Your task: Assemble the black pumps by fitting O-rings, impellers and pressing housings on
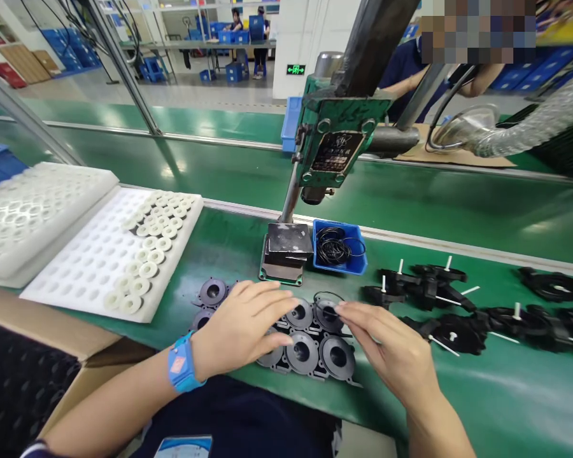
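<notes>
Head view: right hand point(394, 350) pinches a ring point(328, 292) at its ten o'clock, over a cup point(332, 323). Left hand point(241, 324), farther, has fingers outstretched.

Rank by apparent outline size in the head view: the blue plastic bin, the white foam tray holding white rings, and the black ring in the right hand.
1. White foam tray, clearly largest
2. Blue plastic bin
3. Black ring in the right hand

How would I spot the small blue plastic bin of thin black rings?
Find the green metal press. Just right of the dark, flat-topped block at its foot sits the small blue plastic bin. Unlike its neighbours, it's blue and holds thin black rings.
</notes>
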The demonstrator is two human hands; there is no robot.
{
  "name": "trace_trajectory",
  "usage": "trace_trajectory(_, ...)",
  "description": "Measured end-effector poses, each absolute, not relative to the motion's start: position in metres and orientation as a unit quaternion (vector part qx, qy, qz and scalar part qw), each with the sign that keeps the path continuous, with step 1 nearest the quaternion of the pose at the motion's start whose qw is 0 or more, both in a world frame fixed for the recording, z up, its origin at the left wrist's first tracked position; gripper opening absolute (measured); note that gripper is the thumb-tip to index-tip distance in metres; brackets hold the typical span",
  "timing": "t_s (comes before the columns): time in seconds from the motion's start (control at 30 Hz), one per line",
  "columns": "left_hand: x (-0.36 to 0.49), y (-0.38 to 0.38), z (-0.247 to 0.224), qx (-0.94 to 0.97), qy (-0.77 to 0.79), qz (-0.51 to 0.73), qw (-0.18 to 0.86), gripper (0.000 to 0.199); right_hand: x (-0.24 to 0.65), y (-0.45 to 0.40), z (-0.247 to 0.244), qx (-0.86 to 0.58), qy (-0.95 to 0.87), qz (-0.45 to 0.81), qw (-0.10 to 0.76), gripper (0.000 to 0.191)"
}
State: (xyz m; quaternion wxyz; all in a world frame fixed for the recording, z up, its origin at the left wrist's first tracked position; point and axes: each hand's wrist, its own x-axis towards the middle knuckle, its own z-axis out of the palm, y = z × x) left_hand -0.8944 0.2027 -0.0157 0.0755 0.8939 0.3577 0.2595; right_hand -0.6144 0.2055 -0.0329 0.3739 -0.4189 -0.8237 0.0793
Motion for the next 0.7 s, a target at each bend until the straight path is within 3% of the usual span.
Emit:
trace_trajectory(0.2, -0.858, 0.224, -0.037, 0.946, 0.291, 0.136, 0.038, 0.065, -0.597, 0.204, -0.051, -0.375, -0.871, 0.016, 0.318, 0.02)
trace_trajectory(0.7, -0.857, 0.227, -0.043, 0.962, 0.26, 0.076, 0.029, 0.062, -0.581, 0.199, -0.071, -0.395, -0.861, 0.053, 0.316, 0.021)
